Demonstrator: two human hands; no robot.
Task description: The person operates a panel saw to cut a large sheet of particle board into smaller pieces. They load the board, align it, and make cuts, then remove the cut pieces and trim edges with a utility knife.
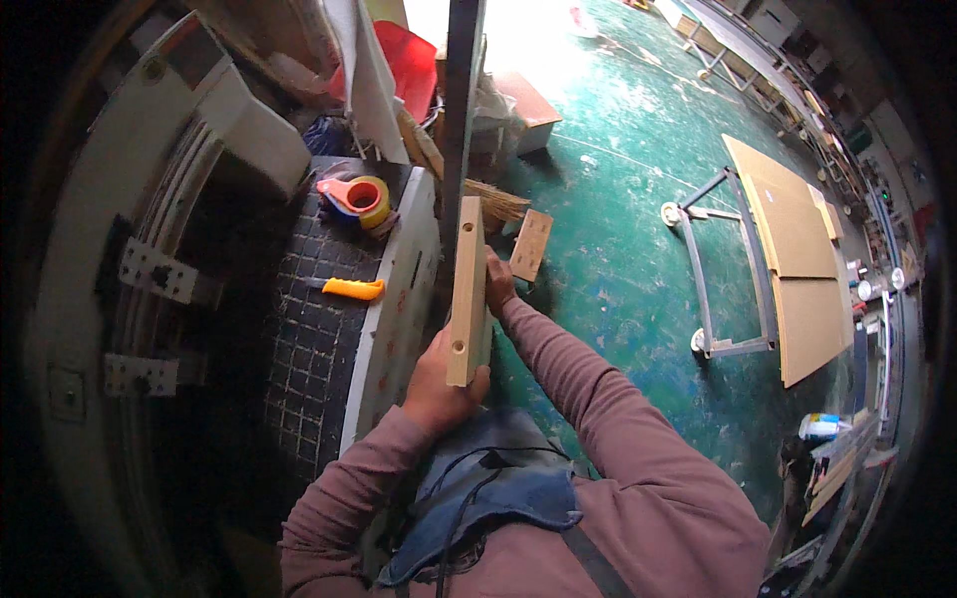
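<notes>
Both my hands hold a light wooden board [468, 291] on edge, its narrow face turned up and showing a round hole near each end. My left hand [442, 385] grips the near end, with the thumb on the right side. At the far part, my right hand [499, 280] presses against the board's right side; some of its fingers are hidden. To the left, on a dark gridded machine bed [310, 359], lie an orange-handled utility knife [353, 288] and an orange tape dispenser [350, 196] beside a yellow tape roll [377, 205].
A dark upright post [457, 112] stands just beyond the board. Right of my right hand is a small wooden block [531, 245]. A wheeled metal frame [691, 261] with cardboard sheets [804, 224] stands on the green floor [613, 299]. A large machine [82, 224] is at the left.
</notes>
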